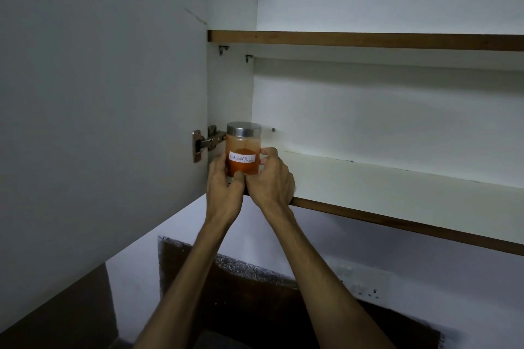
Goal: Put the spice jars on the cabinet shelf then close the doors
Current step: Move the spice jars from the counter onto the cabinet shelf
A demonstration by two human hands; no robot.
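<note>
A glass spice jar [243,147] with a metal lid, orange-red powder and a handwritten white label stands upright at the far left end of the lower cabinet shelf [382,178]. My left hand [224,187] wraps its left side and my right hand [272,178] wraps its right side; both grip the jar near its base. The cabinet's left door [99,122] hangs wide open on its metal hinge [205,142]. No other jar is in view.
An upper shelf [368,40] with a brown front edge runs above. The lower shelf stretches bare to the right of the jar. Below the cabinet are a white wall, a dark backsplash [241,292] and a wall socket [365,283].
</note>
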